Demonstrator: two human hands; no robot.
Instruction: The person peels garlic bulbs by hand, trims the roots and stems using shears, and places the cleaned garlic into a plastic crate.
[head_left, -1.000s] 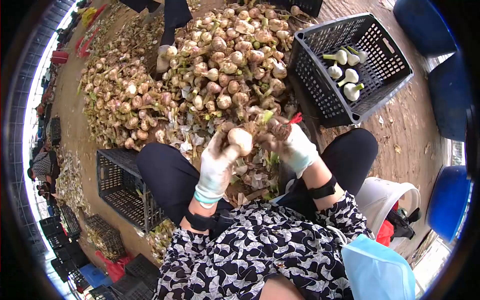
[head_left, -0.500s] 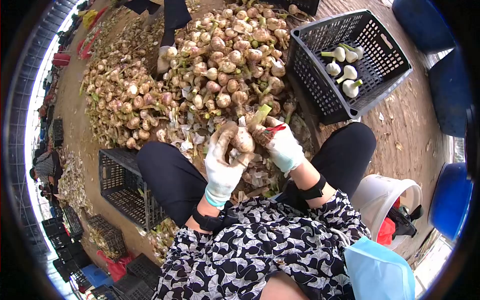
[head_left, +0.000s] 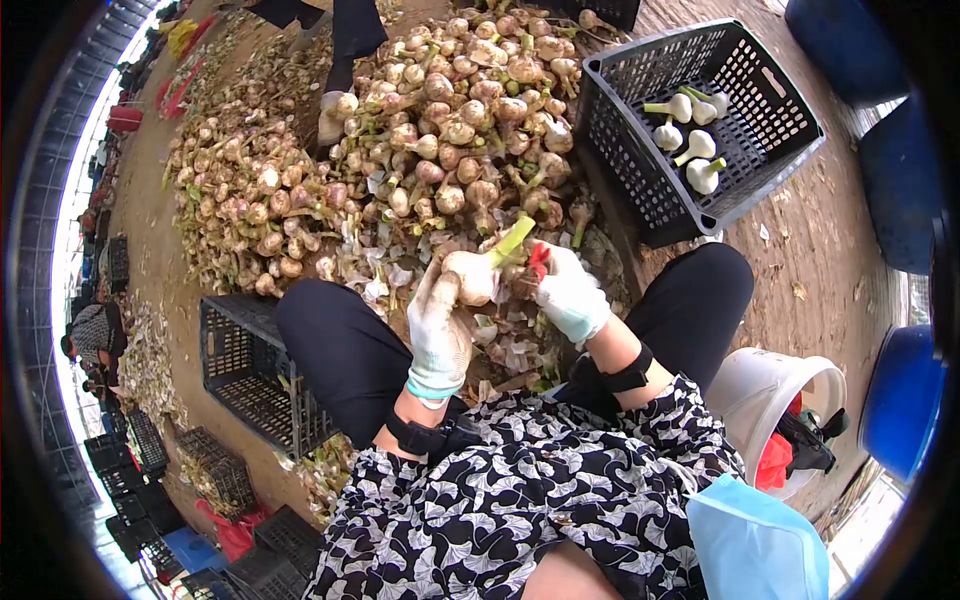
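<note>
In front of my lap, my gloved left hand (head_left: 440, 325) holds a garlic bulb (head_left: 470, 280) whose cut green stem (head_left: 512, 242) points up and to the right. Close to the bulb's right side, my gloved right hand (head_left: 573, 298) is closed on a small thing with a red part (head_left: 540, 259); its kind does not show. Something brown and rough (head_left: 523, 284) sits at the right fingertips, partly covered. Peeled skins (head_left: 515, 352) lie below both hands. Beyond them rises a large heap of unpeeled garlic bulbs (head_left: 440, 130).
A black plastic crate (head_left: 650, 190) at the upper right holds several clean white garlic bulbs (head_left: 701, 145). Another crate (head_left: 250, 385) lies left of my knee. A white bucket (head_left: 735, 395) stands at the right. Another person's dark sleeve (head_left: 356, 35) reaches in at the top.
The bulb has turned in my left hand, showing a paler side, and its stem now leans further right. My right hand has shifted slightly outward from the bulb.
</note>
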